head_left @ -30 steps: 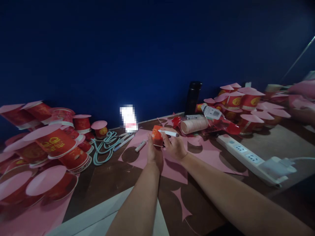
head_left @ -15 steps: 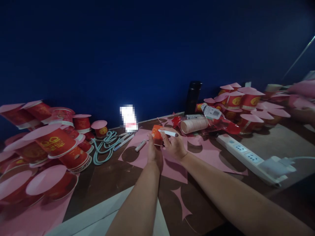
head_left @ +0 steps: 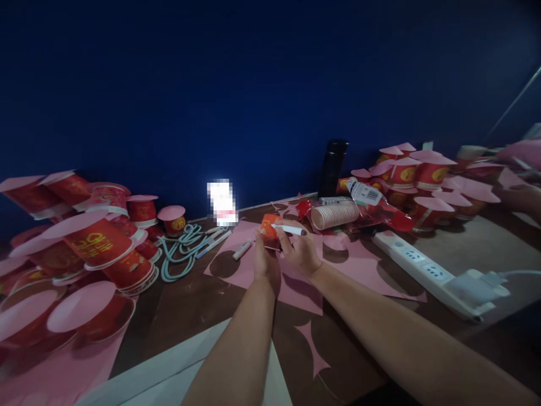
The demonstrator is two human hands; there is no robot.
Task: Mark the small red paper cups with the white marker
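In the middle of the head view, my left hand is closed around a small red paper cup. My right hand grips a white marker, its dark end pointing right and its other end at the cup's side. The tip itself is too small to make out. Pink paper with round cut-outs lies under both hands. Left of the cup rests a short whitish cap or pen piece.
Red cups with pink paper discs pile up at left, and more cups stand at right. A coiled cable, a lit phone, nested paper cups, a black bottle and a power strip surround the hands.
Both hands keep nearly the same pose on the cup and marker. The whole view has shifted very slightly. At the far right, another person's hand and the pink paper there have moved a little.
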